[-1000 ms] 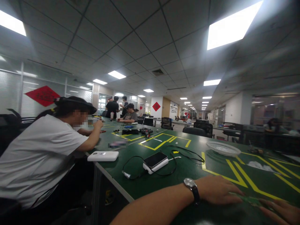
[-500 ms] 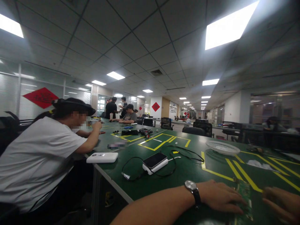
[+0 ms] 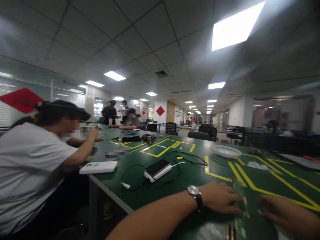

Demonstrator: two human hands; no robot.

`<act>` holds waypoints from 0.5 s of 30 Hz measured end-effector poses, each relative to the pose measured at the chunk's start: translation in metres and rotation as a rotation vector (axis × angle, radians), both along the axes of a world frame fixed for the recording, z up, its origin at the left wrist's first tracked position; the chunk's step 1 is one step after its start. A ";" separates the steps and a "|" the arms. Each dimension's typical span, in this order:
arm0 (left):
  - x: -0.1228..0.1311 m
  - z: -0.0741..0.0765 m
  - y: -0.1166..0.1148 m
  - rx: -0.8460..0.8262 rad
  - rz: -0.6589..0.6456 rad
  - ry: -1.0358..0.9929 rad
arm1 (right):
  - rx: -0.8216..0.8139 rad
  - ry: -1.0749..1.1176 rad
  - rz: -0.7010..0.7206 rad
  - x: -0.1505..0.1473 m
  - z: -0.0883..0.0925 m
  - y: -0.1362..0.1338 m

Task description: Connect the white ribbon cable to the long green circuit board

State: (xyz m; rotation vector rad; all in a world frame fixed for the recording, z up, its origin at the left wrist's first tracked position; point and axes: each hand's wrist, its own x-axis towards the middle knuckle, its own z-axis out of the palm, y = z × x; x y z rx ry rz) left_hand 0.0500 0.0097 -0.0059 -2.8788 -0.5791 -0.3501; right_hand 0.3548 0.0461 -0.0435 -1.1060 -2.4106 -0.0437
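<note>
My left hand [image 3: 221,199], with a wristwatch [image 3: 194,190] on its wrist, reaches across the green table [image 3: 192,181]. Its fingers and thumb hold the left edge of a narrow green circuit board [image 3: 240,191]. To the right of the board, and apart from it, is my right hand [image 3: 287,213], somewhat blurred. Its fingers are curled together, and a small pale bit shows at the tips, too unclear to name. Below the board, at the bottom edge, lies a clear crumpled plastic sheet [image 3: 212,231].
A phone [image 3: 158,167] on a white block with a black cable [image 3: 178,175] lies left of centre. Beyond my hands are a white basket [image 3: 226,151] and yellow tape lines. At the left, a co-worker [image 3: 37,156] leans over the table near a white box [image 3: 98,167].
The view has turned slightly right, so most things sit further left. My left hand stays at the circuit board. The right hand's fingers show more fully, still apart from the board.
</note>
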 end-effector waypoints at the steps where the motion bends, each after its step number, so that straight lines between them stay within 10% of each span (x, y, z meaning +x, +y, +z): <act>1: -0.001 0.001 -0.003 0.001 0.004 -0.030 | -0.076 -0.052 -0.096 -0.010 0.011 -0.018; 7: -0.006 0.002 -0.006 -0.098 0.001 -0.136 | -0.264 -0.192 -0.214 -0.061 0.067 -0.080; 15: -0.007 -0.001 -0.008 -0.168 -0.006 -0.078 | -0.234 -0.164 -0.308 -0.068 0.059 -0.081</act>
